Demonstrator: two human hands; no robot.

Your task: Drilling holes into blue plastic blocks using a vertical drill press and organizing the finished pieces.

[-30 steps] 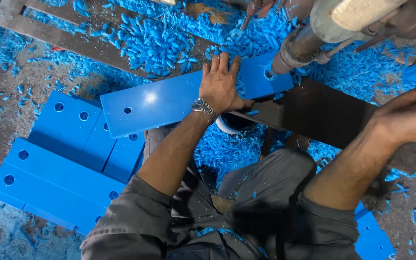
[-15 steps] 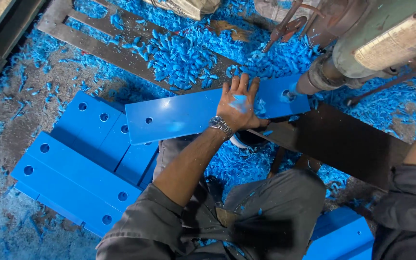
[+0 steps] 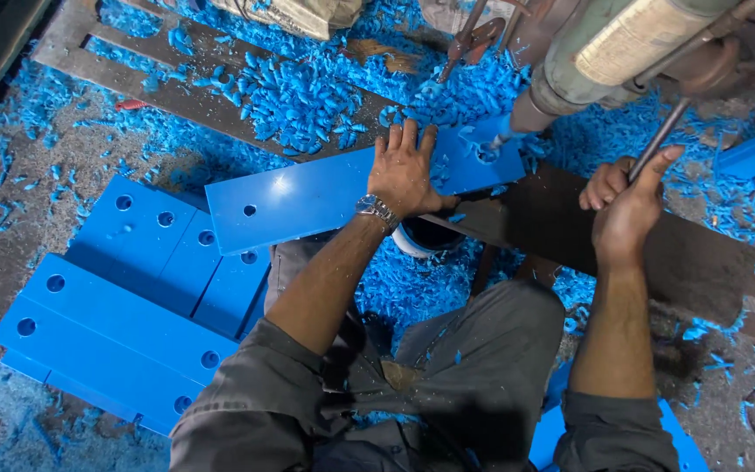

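One slip of my flat, spread left hand [image 3: 402,173] and the long blue plastic plate [image 3: 308,199] could spin under the drill bit [image 3: 502,138] just beyond my fingertips while my right hand [image 3: 626,205] grips the thin metal feed lever [image 3: 657,140].

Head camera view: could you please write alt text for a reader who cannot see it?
A person's left hand presses a blue plastic bar flat under a drill press, while the right hand grips its lever. Drilled blue bars and blue shavings lie around.

The grey floor [image 3: 10,218] carries scattered blue shavings [image 3: 299,100] and a stack of drilled blue plates [image 3: 124,323]; a dark steel bar [image 3: 570,227] spans it.
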